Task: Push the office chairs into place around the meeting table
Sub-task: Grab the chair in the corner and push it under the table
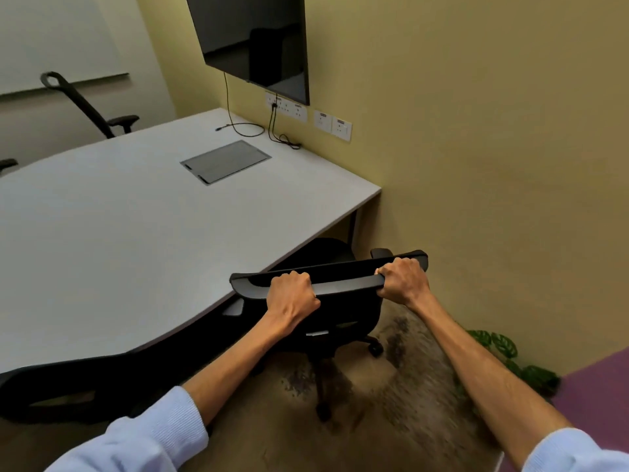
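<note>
Both the left hand [292, 298] and the right hand [401, 280] hold tight to the top of the black chair [340, 321]. If pushed crooked, it might bump the surface [136, 233] edge or the wall [476, 165].

Four black office chairs show: one gripped at its top rail [326, 279], one with a curved mesh back at the lower left [68, 386], one tilted across the table [92, 107], and a fourth seen only as an armrest at the left edge [7, 163]. There is one light grey meeting table [119, 233] with one grey rectangular cable hatch [225, 161], one black wall-mounted screen [258, 39], and two bare hands, left [292, 298] and right [401, 281]. One green leafy plant [510, 359] stands by the wall.
</note>
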